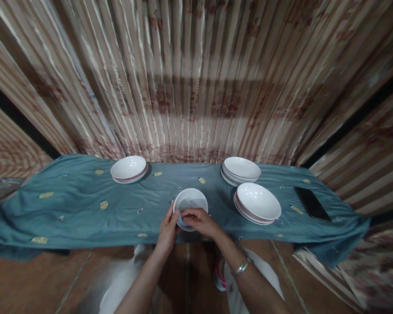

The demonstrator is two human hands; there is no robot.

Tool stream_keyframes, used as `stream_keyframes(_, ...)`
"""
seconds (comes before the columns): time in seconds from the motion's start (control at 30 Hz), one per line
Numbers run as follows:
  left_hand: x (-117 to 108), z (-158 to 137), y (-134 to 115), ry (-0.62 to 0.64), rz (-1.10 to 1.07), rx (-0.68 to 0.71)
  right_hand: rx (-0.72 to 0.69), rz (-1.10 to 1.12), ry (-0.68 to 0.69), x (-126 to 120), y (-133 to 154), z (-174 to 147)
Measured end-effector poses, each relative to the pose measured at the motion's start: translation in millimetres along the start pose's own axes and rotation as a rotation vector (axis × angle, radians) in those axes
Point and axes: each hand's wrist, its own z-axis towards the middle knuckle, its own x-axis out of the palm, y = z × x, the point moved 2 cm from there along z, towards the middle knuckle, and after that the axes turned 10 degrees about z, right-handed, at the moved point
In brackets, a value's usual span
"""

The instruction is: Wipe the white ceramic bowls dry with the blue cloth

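Observation:
A small white bowl (191,197) is tilted toward me at the front middle of the cloth-covered table. My left hand (167,227) grips its left side, thumb at the rim and fingers round the outside. Over the bowl's near part, my right hand (201,221) has its fingers curled together inside. What those fingers pinch, if anything, is hidden. A silver bangle (242,266) circles my right wrist.
Stacked white dishes (129,168) stand at the back left. Another stack of dishes (242,168) is at the back right, with more stacked dishes (258,201) in front. A black phone (312,203) lies at the right. Patterned curtains (190,87) hang behind the table.

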Motion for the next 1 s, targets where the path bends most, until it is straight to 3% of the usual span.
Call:
stream_keyframes(0.17, 1.7, 0.4, -3.0, -0.014, 0.007, -0.021, 0.012, -0.150, 0.063, -9.1, 10.2, -22.4)
stream_keyframes(0.5, 6.6, -0.3, -6.6, 0.012, 0.023, -0.019, -0.089, -0.796, -0.259, -34.0, 4.9, -37.1)
stream_keyframes(0.63, 8.3, -0.7, -8.3, 0.046, 0.029, -0.010, -0.216, -0.818, -0.340, -36.4, 5.9, -26.6)
stream_keyframes(0.77, 8.0, -1.1, -8.3, 0.073, 0.045, -0.012, -0.296, -0.819, -0.313, -30.4, 9.9, -14.7)
stream_keyframes(1.0, 6.7, 0.5, -6.9, 0.056, 0.061, -0.013, -0.197, -0.980, -0.313, -30.2, 7.4, -12.7)
